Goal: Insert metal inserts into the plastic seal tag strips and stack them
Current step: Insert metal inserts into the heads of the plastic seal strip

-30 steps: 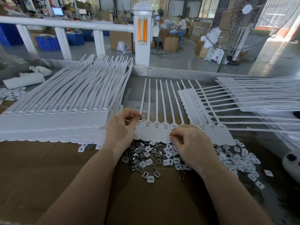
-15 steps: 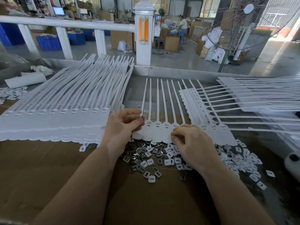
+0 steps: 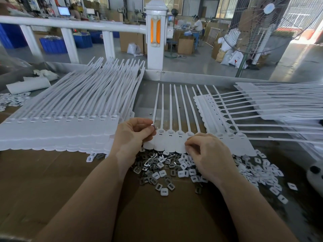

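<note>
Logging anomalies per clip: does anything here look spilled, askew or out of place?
One small metal piece lies alone on the table beside the strip's tails, apart from the loose pile of inserts by the hands. Otherwise nothing stands out.

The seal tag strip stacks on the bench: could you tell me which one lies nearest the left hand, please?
The big stack on the left; its near right corner lies beside the left hand, while the right-side stack lies beyond the strip being worked on.

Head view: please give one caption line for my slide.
Left hand pinches a metal insert above the seal tag strip; right hand holds its edge.
</note>
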`<state>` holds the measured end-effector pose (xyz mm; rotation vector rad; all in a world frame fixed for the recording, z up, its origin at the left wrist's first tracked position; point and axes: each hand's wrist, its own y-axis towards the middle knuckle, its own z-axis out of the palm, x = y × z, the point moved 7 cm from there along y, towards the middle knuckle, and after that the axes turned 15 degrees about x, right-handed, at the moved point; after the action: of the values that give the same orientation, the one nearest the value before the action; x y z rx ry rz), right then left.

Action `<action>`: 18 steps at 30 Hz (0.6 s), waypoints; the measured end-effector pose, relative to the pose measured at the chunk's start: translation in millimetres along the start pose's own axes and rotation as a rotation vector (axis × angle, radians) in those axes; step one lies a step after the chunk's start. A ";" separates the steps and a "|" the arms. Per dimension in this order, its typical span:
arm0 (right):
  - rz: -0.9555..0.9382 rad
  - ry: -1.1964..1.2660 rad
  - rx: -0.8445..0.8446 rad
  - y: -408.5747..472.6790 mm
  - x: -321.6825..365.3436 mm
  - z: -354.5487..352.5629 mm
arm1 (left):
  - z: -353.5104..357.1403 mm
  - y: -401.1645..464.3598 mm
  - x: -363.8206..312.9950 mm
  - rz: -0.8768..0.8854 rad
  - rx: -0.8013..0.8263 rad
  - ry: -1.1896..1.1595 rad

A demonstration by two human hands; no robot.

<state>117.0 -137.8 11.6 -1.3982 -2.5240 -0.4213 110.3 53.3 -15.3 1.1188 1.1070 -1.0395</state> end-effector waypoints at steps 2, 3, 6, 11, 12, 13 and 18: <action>0.003 0.008 0.000 -0.4 -0.3 -0.2 | 0.4 0.2 -0.2 -0.001 0.000 -0.003; 0.004 0.009 0.002 -0.6 -0.3 -0.2 | 0.4 0.3 -0.2 -0.001 -0.002 -0.003; 0.002 0.006 0.006 -0.8 0.0 -0.4 | -0.5 0.2 0.2 -0.001 -0.015 0.006; 0.004 -0.017 0.005 -0.4 -0.3 0.4 | -3.4 0.5 -0.2 0.001 -0.055 0.050; 0.006 -0.022 0.004 -0.4 -0.4 0.4 | -4.0 0.7 -0.6 0.001 -0.065 0.068; 0.006 -0.026 0.000 -0.5 -0.4 0.3 | -4.6 0.7 -1.1 0.001 -0.075 0.091; -0.012 -0.068 0.052 0.6 1.7 5.6 | -6.1 0.3 -5.3 0.006 -0.110 0.237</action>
<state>116.3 -134.2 7.0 -1.4016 -2.5793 -0.3135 109.0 59.7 -10.6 1.1769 1.3311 -0.8452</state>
